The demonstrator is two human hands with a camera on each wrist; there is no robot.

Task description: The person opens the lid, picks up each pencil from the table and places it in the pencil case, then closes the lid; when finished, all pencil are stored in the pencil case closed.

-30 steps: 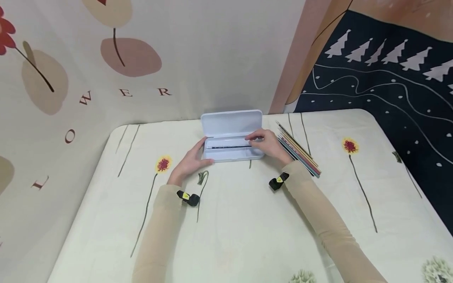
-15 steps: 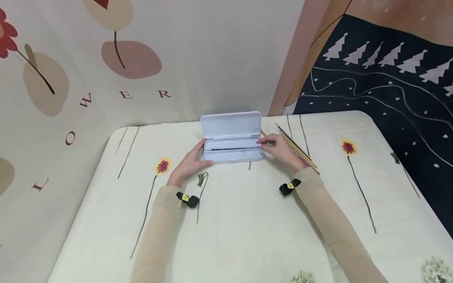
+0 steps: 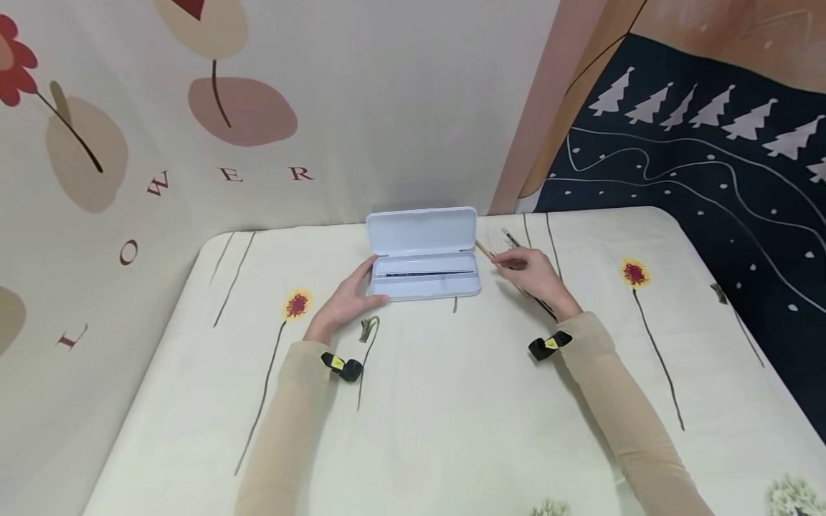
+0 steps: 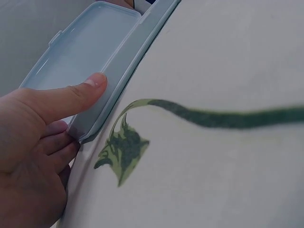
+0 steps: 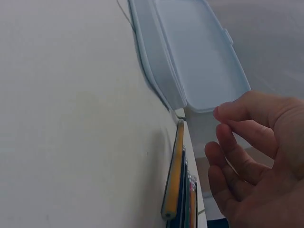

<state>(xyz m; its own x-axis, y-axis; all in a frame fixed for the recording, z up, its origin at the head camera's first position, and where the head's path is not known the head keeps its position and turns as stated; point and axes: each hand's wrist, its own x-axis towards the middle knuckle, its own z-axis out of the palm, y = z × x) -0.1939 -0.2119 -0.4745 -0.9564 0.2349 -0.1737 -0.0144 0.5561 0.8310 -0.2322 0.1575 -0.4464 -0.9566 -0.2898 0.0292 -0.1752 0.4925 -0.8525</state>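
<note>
An open pale blue pencil case [image 3: 421,233] stands at the back of the table, its lid raised. One dark pencil [image 3: 413,274] lies lengthwise inside. At the case's left end my left hand [image 3: 345,299] holds on, thumb over the front edge and fingers around the corner, as the left wrist view confirms. My right hand [image 3: 534,276] hovers above the pencils to the right of the case, fingers loosely bent with nothing between them. In the right wrist view a yellow pencil [image 5: 174,173] lies beside several other pencils [image 5: 190,199]; the head view hides most of them under the hand.
A cream tablecloth [image 3: 419,401] with printed flowers covers the table. Behind the case hangs a pale printed cloth [image 3: 387,107], with a dark cloth of white trees [image 3: 697,158] at the right.
My right hand has moved right, from over the case to above the pencils beside it, covering more of them. The left hand keeps its hold on the case's left end.
</note>
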